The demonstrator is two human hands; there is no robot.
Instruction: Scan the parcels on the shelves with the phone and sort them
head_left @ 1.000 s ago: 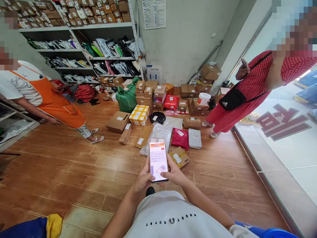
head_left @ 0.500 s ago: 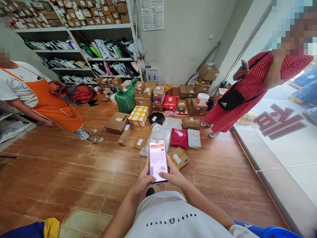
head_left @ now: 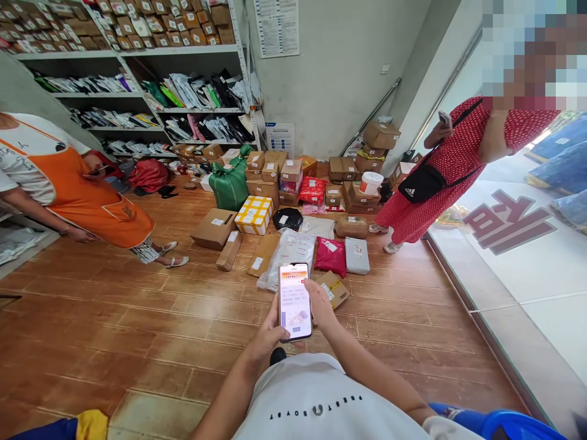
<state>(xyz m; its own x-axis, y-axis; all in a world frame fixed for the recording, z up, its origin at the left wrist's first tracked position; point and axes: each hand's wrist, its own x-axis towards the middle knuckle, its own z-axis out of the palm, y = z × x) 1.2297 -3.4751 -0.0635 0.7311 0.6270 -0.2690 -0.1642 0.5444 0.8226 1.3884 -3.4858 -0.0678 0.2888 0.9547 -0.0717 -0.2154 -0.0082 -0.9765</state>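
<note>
A lit smartphone [head_left: 295,305] stands upright in front of my shirt, its screen facing me. My left hand [head_left: 268,330] is closed round its left side and lower edge, with the thumb over the bottom left corner of the screen. At the right edge of the phone is my right hand [head_left: 323,308], closed against it. One of its digits touches the screen near the upper right; its other fingers are mostly hidden. Just beyond the phone lie a clear-wrapped white parcel [head_left: 293,247] and a small taped carton [head_left: 337,291].
Parcels cover the floor ahead, among them a green sack [head_left: 229,186] and a yellow-checked box [head_left: 254,215]. Loaded shelves [head_left: 202,50] line the back left. A person in an orange apron [head_left: 98,205] stands left; another in a red dotted dress [head_left: 493,134] stands right, holding a phone.
My right thumb has left the lower part of the screen, and a digit of that hand now touches near its upper right. The keyboard-like area has gone. The view has shifted slightly.
</note>
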